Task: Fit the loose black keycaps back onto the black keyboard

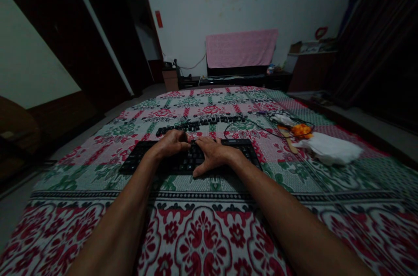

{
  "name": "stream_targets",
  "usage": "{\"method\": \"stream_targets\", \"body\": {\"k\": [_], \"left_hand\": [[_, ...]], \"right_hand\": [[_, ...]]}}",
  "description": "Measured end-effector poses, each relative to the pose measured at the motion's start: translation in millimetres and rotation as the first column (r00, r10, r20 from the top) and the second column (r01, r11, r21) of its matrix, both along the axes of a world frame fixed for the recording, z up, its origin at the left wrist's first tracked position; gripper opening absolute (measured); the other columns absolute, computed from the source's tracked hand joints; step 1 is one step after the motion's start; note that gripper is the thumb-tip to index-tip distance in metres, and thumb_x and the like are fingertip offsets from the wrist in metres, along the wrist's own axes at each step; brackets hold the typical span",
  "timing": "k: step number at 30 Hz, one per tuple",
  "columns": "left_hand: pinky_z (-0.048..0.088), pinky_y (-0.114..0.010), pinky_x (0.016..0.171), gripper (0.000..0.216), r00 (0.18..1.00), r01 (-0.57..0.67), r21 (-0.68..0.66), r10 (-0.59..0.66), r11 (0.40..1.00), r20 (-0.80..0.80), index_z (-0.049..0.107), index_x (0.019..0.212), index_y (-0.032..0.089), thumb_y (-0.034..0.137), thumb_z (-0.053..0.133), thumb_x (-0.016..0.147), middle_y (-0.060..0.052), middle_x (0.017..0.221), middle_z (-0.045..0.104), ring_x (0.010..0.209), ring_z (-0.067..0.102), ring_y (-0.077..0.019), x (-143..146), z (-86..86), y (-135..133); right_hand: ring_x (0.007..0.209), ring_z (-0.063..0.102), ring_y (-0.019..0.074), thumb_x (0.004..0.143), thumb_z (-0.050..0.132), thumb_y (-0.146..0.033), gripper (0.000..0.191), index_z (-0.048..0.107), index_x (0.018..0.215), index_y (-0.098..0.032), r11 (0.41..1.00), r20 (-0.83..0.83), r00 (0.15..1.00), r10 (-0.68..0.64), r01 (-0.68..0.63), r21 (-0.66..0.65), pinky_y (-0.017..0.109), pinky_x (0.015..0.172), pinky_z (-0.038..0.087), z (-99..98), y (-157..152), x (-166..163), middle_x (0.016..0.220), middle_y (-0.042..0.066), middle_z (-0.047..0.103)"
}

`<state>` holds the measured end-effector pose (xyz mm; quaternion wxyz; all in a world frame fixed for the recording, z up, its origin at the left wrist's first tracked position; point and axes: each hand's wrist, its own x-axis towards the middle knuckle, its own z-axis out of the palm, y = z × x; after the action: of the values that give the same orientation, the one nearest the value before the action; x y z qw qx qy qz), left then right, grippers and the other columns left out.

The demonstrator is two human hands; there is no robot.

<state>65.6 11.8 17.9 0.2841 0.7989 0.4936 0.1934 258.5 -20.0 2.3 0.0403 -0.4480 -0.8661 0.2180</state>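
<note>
A black keyboard [137,158] lies on the patterned bedspread [202,232] in front of me. My left hand [173,142] rests on its middle with the fingers curled into a pinch; what they hold is too small to make out. My right hand [214,154] lies flat beside it on the keys, fingers stretched out and holding nothing. Just beyond the keyboard, several loose black keycaps [199,123] sit in rows on the bedspread.
A black cable [261,128] loops from the keyboard toward the right. A white cloth [329,147], an orange object [301,130] and a wooden stick [289,139] lie at the right. A low cabinet with a pink cover [241,47] stands against the far wall.
</note>
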Motion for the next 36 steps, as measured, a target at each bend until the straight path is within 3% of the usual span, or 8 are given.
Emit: {"method": "stream_targets", "body": {"k": [4,11,20,29,36], "left_hand": [[0.038,-0.022,0.055,0.024,0.998,-0.008,0.093,0.014,0.996,-0.06,0.063,0.078,0.013,0.032,0.06,0.063,0.001,0.062,0.058,0.058,0.051,-0.0129,-1.9,-4.3,-1.1],[0.041,-0.022,0.057,0.028,0.996,0.045,-0.092,-0.038,0.995,0.081,0.062,0.084,0.015,0.033,0.061,0.063,0.002,0.068,0.06,0.059,0.051,-0.0115,-9.8,-1.7,-3.5],[0.037,-0.021,0.052,0.025,0.998,-0.037,0.06,0.039,0.998,-0.042,0.067,0.077,0.014,0.033,0.06,0.062,0.0,0.063,0.06,0.058,0.05,-0.0131,-7.0,4.8,-7.0],[0.038,-0.021,0.05,0.028,0.992,-0.049,-0.129,0.064,0.99,0.111,0.063,0.082,0.014,0.032,0.062,0.061,0.002,0.062,0.058,0.054,0.049,-0.0111,-7.5,3.6,-10.0],[0.038,-0.021,0.051,0.029,0.991,-0.026,-0.134,0.043,0.991,0.126,0.061,0.082,0.014,0.034,0.062,0.062,0.003,0.061,0.056,0.054,0.049,-0.0103,-5.4,3.8,-10.2]], "right_hand": [[0.135,0.007,0.0368,0.046,0.068,-0.068,0.119,0.022,0.141,-0.012,1.0,0.001,1.0,-0.01,0.01,-0.016,0.057,0.107,0.002,2.9,-2.2,-0.8,0.148,0.018,0.013],[0.136,0.006,0.0365,0.045,0.068,-0.069,0.119,0.025,0.14,-0.012,0.999,0.013,1.0,-0.016,0.017,-0.029,0.056,0.108,0.002,5.2,-2.9,-2.0,0.148,0.018,0.014],[0.136,0.006,0.0359,0.045,0.068,-0.068,0.118,0.025,0.14,-0.014,0.999,0.005,1.0,-0.02,0.02,-0.028,0.054,0.109,0.002,2.3,-1.0,-0.7,0.148,0.017,0.013],[0.136,0.006,0.0351,0.046,0.066,-0.071,0.119,0.023,0.141,-0.013,1.0,0.034,0.999,-0.005,0.005,-0.006,0.056,0.108,0.003,-1.8,2.0,-0.6,0.148,0.018,0.013],[0.136,0.006,0.0358,0.045,0.068,-0.069,0.118,0.025,0.14,-0.015,1.0,0.009,1.0,-0.02,0.02,-0.018,0.054,0.109,0.003,-1.5,2.1,-1.2,0.148,0.017,0.014]]}}
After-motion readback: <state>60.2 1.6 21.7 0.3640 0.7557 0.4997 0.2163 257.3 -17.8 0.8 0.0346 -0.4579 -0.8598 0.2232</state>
